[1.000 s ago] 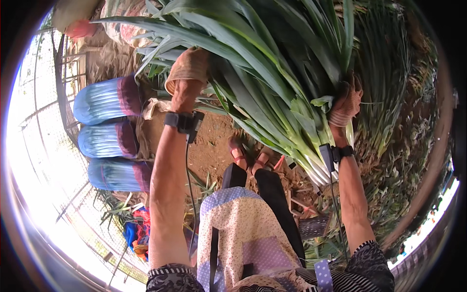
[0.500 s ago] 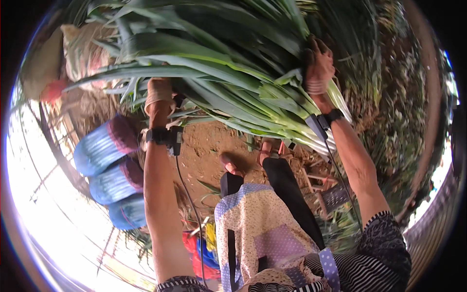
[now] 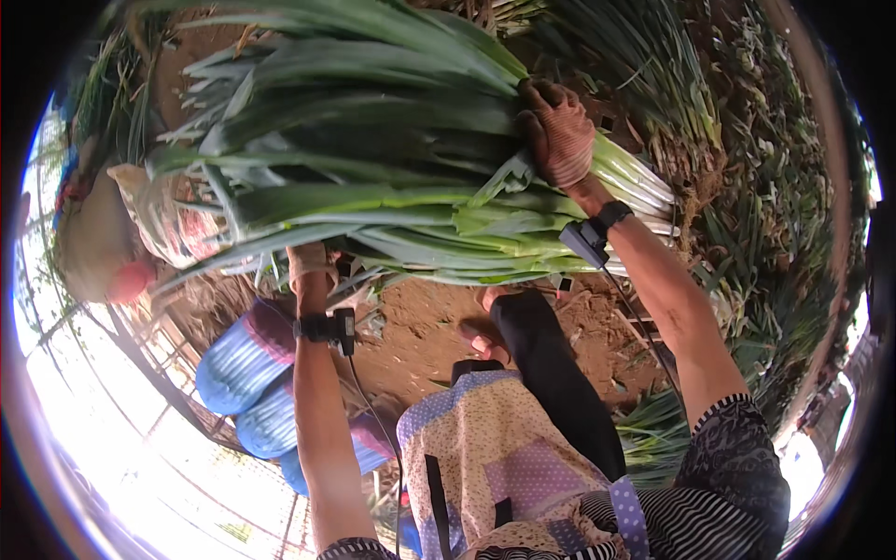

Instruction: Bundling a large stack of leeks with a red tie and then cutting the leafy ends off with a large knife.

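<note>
A thick bundle of leeks [image 3: 373, 201] lies across in front of me, dark green leaves to the left and pale stems to the right. My right hand [image 3: 560, 135], in a dirt-stained glove, is closed over the top of the bundle where leaves turn to stems. Below the leafy end is my left hand [image 3: 308, 263], with a pale covering at the wrist. Leaves hide its fingers, so whether they grip is not visible. Both wrists wear dark straps with small cabled boxes.
More leeks [image 3: 658, 75] lie at the far right beside scattered leaf trimmings [image 3: 765, 187]. Blue-and-white striped bundles with purple ends [image 3: 238, 369] stand at the left. A pale sack [image 3: 154, 210] sits behind them. Bare soil [image 3: 420, 322] lies around my feet.
The leek bundle has turned to lie more level, its stem end swinging up. My right hand has moved left and slightly down in view, still gripping it. My left hand sits lower.
</note>
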### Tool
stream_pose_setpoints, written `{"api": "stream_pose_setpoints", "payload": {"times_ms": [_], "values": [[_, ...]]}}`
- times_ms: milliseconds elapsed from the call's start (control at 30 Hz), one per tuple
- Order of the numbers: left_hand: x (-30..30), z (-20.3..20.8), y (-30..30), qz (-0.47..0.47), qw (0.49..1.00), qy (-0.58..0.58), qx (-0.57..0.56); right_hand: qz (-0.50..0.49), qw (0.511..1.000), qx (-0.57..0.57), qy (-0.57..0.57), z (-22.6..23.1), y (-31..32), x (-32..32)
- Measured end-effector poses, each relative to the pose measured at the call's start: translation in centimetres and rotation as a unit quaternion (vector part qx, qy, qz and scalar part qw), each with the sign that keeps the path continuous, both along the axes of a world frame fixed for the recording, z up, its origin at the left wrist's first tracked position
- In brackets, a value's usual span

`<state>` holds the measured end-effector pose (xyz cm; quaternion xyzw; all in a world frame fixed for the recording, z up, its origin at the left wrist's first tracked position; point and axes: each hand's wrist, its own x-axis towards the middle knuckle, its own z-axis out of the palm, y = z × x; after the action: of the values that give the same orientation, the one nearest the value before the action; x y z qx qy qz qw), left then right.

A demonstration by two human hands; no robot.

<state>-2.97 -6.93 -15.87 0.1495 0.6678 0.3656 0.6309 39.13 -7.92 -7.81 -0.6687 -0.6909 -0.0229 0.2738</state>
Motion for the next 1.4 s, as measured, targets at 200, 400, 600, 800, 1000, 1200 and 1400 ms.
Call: {"api": "stream_pose_setpoints", "payload": {"times_ms": [200,400,600,800,1000,1200,1400], "values": [[-12.3,-3.3,-1.8,-0.328,0.870,0.341,0.139,-0.005,0.998,-0.057,0.038,2.3,0.7,-3.3],[-12.6,-2.9,-1.9,-0.010,0.994,0.104,-0.013,0.012,0.993,-0.063,0.094,3.4,1.8,-2.9],[-5.2,0.8,-3.7,-0.094,0.982,0.164,-0.022,0.006,0.992,-0.112,0.065,2.2,0.6,-0.9],[-4.6,3.8,-3.0,-0.131,0.966,0.217,-0.043,0.006,0.989,-0.124,0.085,2.4,1.4,-1.5],[-2.2,6.0,-2.2,-0.203,0.937,0.274,-0.073,0.023,0.986,-0.127,0.108,3.0,1.4,-0.5],[-1.2,10.0,-0.6,-0.388,0.831,0.394,-0.070,0.036,0.981,-0.128,0.138,2.5,1.9,-0.9],[4.9,19.6,1.5,-0.728,0.531,0.426,-0.084,0.041,0.982,-0.130,0.131,2.6,1.5,0.1]]}}
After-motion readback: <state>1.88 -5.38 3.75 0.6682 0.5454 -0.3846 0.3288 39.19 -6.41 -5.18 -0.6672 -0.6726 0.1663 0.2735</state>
